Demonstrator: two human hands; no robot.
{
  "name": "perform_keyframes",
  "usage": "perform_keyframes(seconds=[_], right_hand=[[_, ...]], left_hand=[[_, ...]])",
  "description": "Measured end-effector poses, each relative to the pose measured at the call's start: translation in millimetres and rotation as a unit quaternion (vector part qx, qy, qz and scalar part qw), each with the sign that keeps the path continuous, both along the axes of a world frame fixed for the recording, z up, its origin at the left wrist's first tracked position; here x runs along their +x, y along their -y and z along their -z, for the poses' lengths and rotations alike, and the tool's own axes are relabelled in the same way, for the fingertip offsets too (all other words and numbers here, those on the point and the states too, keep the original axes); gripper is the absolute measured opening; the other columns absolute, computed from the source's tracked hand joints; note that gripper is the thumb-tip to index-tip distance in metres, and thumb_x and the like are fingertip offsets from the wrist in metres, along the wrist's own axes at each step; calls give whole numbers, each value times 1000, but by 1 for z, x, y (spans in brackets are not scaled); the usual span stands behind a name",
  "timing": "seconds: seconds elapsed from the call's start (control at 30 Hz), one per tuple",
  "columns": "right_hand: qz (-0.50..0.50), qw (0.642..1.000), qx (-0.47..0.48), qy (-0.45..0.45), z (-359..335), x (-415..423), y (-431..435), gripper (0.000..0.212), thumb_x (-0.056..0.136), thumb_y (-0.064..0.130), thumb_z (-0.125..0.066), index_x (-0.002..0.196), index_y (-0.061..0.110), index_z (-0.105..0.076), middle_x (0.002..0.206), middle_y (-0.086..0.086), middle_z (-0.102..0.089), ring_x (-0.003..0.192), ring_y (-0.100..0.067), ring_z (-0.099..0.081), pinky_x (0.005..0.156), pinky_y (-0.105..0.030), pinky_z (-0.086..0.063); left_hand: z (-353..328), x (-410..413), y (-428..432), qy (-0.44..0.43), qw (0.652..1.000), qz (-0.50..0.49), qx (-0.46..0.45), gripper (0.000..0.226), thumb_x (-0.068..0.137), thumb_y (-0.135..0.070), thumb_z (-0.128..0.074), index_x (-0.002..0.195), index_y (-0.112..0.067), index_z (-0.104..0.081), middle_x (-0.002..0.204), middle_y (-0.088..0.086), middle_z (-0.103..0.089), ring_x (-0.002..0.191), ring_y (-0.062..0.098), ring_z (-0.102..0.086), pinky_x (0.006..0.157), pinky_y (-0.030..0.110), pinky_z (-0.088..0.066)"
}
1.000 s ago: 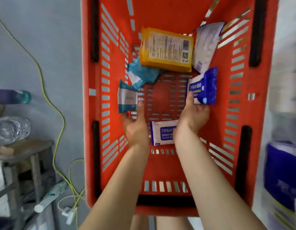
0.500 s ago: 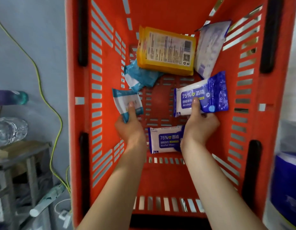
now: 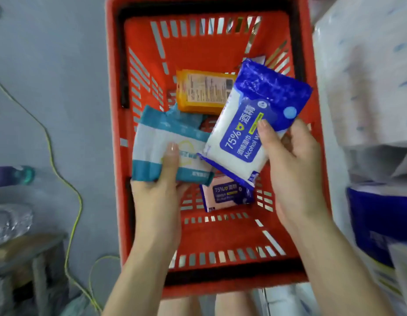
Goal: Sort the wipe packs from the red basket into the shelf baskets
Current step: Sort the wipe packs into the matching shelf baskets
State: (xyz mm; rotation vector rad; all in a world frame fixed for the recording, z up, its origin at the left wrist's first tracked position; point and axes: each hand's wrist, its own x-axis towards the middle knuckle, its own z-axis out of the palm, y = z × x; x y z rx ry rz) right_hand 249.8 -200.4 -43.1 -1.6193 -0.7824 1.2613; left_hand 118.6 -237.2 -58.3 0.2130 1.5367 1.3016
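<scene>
**A wipe pack in each hand over the red basket (image 3: 220,55)**

My left hand (image 3: 159,192) grasps a teal-and-white wipe pack (image 3: 157,147). The thumb lies across its front and the other fingers are curled under it. My right hand (image 3: 293,169) grasps a blue-and-white alcohol wipe pack (image 3: 250,115) printed "75%", with the thumb on the label and the fingers behind. This pack is tilted, with its dark blue end up and to the right, and its lower corner overlaps the teal-and-white one. Both packs are held above the basket floor. Below them, on the floor between my hands, lies a smaller alcohol wipe pack (image 3: 227,195). Farther in is an orange pack (image 3: 202,90), and a second teal pack (image 3: 186,117) is partly hidden. A yellow-green cable (image 3: 52,156) runs over the grey floor left of the basket.
</scene>
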Motion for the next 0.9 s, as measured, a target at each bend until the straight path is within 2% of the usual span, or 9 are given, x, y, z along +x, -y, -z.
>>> perform_keyframes(seconds=[0.1,0.17,0.27,0.33,0.5,0.57,0.67,0.77,0.9], right_hand=[[29,998,-7,-58,-36,-3,22,3,92,18,-58,90,19,-60,86,3,-72,80,-12,-69,67,-31,-56],[75,991,13,-107,-63,-9,44,9,89,16,-61,98,17,-63,92,-1,-74,83,-16,-70,72,-35,-57],[148,975,41,-163,-109,-28,89,38,73,12,-69,111,10,-62,100,-5,-73,88,-20,-71,73,-33,-56],[187,963,49,-187,-143,-37,126,52,65,11,-70,116,7,-61,104,-9,-73,90,-23,-71,72,-34,-58],[278,944,51,-172,-226,-51,232,48,73,0,-70,119,12,-61,104,-7,-73,86,-17,-70,57,-21,-53],[310,936,51,-158,-255,-51,280,39,76,5,-70,114,14,-63,101,-4,-73,80,-13,-67,53,-19,-49],[363,918,58,-149,-298,-42,351,23,69,22,-72,92,18,-69,85,0,-73,67,-10,-63,51,-20,-48],[399,900,97,-145,-338,-28,415,14,68,27,-67,80,20,-71,82,1,-73,70,-11,-66,57,-22,-52],[434,883,124,-125,-383,-13,499,32,67,26,-66,97,15,-68,96,-4,-74,77,-14,-70,59,-23,-54]], left_hand=[[-35,-10,3,134,990,18,34,53,80,-41,-52,128,-20,-54,113,3,-71,103,19,-68,73,33,-59],[-59,-15,13,189,979,59,46,62,78,-41,-54,135,-18,-49,118,4,-69,107,19,-67,74,30,-58],[-103,-18,46,199,967,142,70,52,82,-29,-64,131,-17,-54,120,2,-68,109,18,-65,81,30,-57],[-138,-17,74,212,953,192,97,44,82,-21,-65,125,-18,-58,117,2,-70,102,17,-68,77,31,-58],[-225,-19,152,120,948,275,108,44,74,-20,-62,118,-11,-60,108,6,-73,94,23,-71,78,41,-59],[-260,-18,186,101,942,299,115,38,73,-22,-62,109,-14,-63,105,4,-74,91,21,-71,76,38,-59],[-305,-12,236,59,924,354,132,29,72,-24,-64,100,-17,-66,100,1,-75,87,19,-71,76,36,-59],[-344,0,276,24,893,414,173,19,78,-20,-65,96,-18,-67,97,-1,-75,87,19,-72,75,36,-59],[-391,25,332,-30,819,514,254,8,83,-16,-66,88,-22,-68,91,-4,-76,85,20,-72,72,36,-59]])
